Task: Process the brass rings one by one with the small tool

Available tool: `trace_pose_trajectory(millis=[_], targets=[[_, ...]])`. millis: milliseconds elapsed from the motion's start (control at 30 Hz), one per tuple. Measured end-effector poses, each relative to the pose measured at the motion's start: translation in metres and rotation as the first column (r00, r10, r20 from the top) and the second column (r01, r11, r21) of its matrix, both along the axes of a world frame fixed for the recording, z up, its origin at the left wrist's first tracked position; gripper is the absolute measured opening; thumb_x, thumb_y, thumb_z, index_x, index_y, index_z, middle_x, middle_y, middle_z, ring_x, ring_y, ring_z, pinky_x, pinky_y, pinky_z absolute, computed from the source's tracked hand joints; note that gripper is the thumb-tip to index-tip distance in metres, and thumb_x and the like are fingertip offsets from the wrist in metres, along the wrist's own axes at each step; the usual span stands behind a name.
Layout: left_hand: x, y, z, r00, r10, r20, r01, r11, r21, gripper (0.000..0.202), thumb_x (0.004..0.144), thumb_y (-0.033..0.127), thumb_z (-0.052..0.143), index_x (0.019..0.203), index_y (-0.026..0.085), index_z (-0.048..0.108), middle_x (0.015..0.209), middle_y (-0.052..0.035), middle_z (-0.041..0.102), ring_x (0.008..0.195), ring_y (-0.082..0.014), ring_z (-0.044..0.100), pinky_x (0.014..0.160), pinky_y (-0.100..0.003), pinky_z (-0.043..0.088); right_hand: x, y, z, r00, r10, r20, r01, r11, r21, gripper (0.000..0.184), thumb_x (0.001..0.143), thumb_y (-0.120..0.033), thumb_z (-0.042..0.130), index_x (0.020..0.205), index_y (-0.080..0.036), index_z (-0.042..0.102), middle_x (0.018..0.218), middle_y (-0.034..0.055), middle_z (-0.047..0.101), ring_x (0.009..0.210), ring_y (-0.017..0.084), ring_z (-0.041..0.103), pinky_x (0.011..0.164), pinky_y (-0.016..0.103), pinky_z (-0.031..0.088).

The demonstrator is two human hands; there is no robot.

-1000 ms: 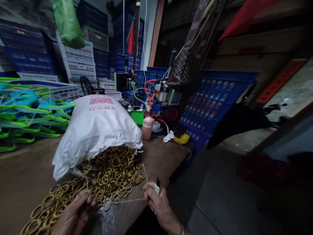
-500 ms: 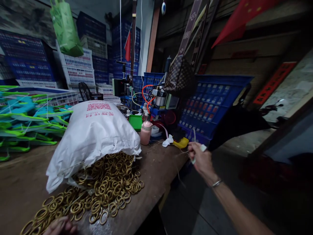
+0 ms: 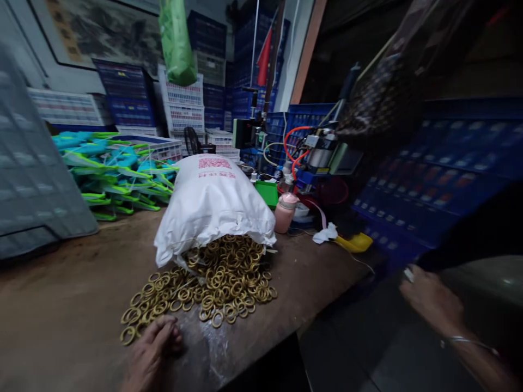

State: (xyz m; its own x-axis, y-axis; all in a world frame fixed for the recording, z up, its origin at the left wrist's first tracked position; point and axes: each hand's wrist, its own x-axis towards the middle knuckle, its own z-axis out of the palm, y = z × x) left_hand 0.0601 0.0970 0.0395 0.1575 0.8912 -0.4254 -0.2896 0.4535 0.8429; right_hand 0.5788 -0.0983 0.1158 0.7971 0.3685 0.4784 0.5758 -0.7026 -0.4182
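Note:
A white woven sack (image 3: 212,204) with red print lies on its side on the brown table (image 3: 310,277). From its mouth spills a heap of brass-coloured rings (image 3: 229,272). At the heap's near left edge is my left hand (image 3: 153,348), fingers curled together; whatever they hold, if anything, is hidden. My right hand (image 3: 431,299), with a bracelet at the wrist, is out past the table's right edge. A small white piece (image 3: 408,274) shows at its closed fingertips; its kind is unclear. Clear plastic film (image 3: 216,348) lies in front of the rings.
Green and blue plastic hangers (image 3: 118,174) are piled left, beside a grey crate (image 3: 36,163). A pink bottle (image 3: 285,212), green tray (image 3: 266,193) and yellow object (image 3: 354,242) stand or lie behind. Blue crates (image 3: 449,163) border the right.
The view has swung left, bringing the grey crate in. My right hand has moved right, away from the yellow object. More of my left hand shows beside the rings.

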Motion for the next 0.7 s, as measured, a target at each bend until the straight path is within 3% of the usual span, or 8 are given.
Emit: trace_pose_trajectory(millis=[67,133,267,367,433,533,633,700], targets=[[-0.002,-0.001,-0.005,1.0,-0.028,0.002,0.028,0.999,0.04,0.039,0.049,0.038,0.08,0.074,0.016,0.058,0.054,0.0033,0.059,0.049,-0.0117,0.054,0.047,-0.02,0.043,-0.026,0.035,-0.022,0.986,0.164,-0.018,-0.165,0.982,-0.093,0.019,0.064,-0.024,0.054,0.078,-0.023,0.067,0.078,0.0151,0.065,0.059,0.024,0.058,0.052,0.036,0.039],[-0.004,-0.002,-0.01,0.999,-0.053,-0.008,0.054,0.996,0.07,0.038,0.053,0.039,0.078,0.076,0.016,0.057,0.055,0.003,0.06,0.05,-0.0114,0.054,0.049,-0.021,0.043,-0.068,0.072,-0.039,0.907,0.421,-0.036,-0.422,0.905,-0.053,0.028,0.07,-0.027,0.048,0.092,-0.019,0.064,0.092,0.0132,0.066,0.08,0.025,0.062,0.068,0.036,0.045],[-0.007,-0.007,-0.013,0.997,-0.042,-0.062,0.048,0.994,0.099,0.037,0.057,0.042,0.074,0.077,0.016,0.056,0.057,0.0022,0.06,0.051,-0.0117,0.054,0.048,-0.021,0.043,-0.172,0.13,-0.052,0.617,0.783,-0.084,-0.784,0.62,0.021,0.033,0.073,-0.017,0.043,0.101,-0.019,0.06,0.096,0.0092,0.065,0.088,0.021,0.06,0.078,0.033,0.046],[-0.006,-0.012,-0.009,0.997,0.004,-0.081,0.005,0.994,0.112,0.037,0.058,0.043,0.073,0.078,0.016,0.055,0.059,0.0017,0.059,0.052,-0.0119,0.055,0.046,-0.02,0.043,-0.239,0.154,-0.05,0.408,0.907,-0.103,-0.909,0.414,0.046,0.044,0.07,-0.007,0.041,0.108,-0.019,0.057,0.103,0.0087,0.063,0.092,0.02,0.058,0.08,0.031,0.046],[-0.004,-0.015,-0.006,0.997,0.029,-0.077,-0.021,0.993,0.113,0.038,0.057,0.044,0.073,0.077,0.016,0.055,0.058,0.0021,0.058,0.05,-0.0116,0.054,0.044,-0.02,0.042,-0.272,0.168,-0.048,0.318,0.943,-0.103,-0.944,0.324,0.057,0.047,0.067,-0.003,0.042,0.108,-0.019,0.057,0.103,0.0083,0.063,0.092,0.02,0.058,0.081,0.031,0.045],[-0.001,-0.016,-0.004,0.995,0.05,-0.089,-0.037,0.99,0.138,0.039,0.057,0.048,0.071,0.072,0.017,0.053,0.053,0.0029,0.057,0.045,-0.0108,0.052,0.042,-0.02,0.041,-0.306,0.193,-0.044,0.306,0.945,-0.114,-0.936,0.321,0.146,0.044,0.069,-0.006,0.045,0.109,-0.021,0.057,0.1,0.0076,0.063,0.091,0.019,0.057,0.082,0.031,0.044],[0.002,-0.016,-0.012,0.989,0.062,-0.132,-0.038,0.983,0.177,0.04,0.053,0.05,0.071,0.068,0.018,0.053,0.049,0.0036,0.054,0.041,-0.0104,0.049,0.038,-0.02,0.039,-0.327,0.221,-0.041,0.406,0.896,-0.179,-0.838,0.443,0.319,0.035,0.074,-0.015,0.048,0.107,-0.019,0.057,0.098,0.0081,0.063,0.089,0.019,0.057,0.081,0.032,0.044],[0.006,-0.016,-0.022,0.986,0.073,-0.15,-0.042,0.979,0.2,0.04,0.053,0.052,0.071,0.066,0.018,0.053,0.047,0.0037,0.052,0.039,-0.0105,0.047,0.035,-0.02,0.037,-0.337,0.238,-0.038,0.411,0.879,-0.242,-0.77,0.477,0.423,0.03,0.074,-0.022,0.051,0.102,-0.019,0.059,0.094,0.0065,0.064,0.085,0.018,0.057,0.079,0.031,0.044]])
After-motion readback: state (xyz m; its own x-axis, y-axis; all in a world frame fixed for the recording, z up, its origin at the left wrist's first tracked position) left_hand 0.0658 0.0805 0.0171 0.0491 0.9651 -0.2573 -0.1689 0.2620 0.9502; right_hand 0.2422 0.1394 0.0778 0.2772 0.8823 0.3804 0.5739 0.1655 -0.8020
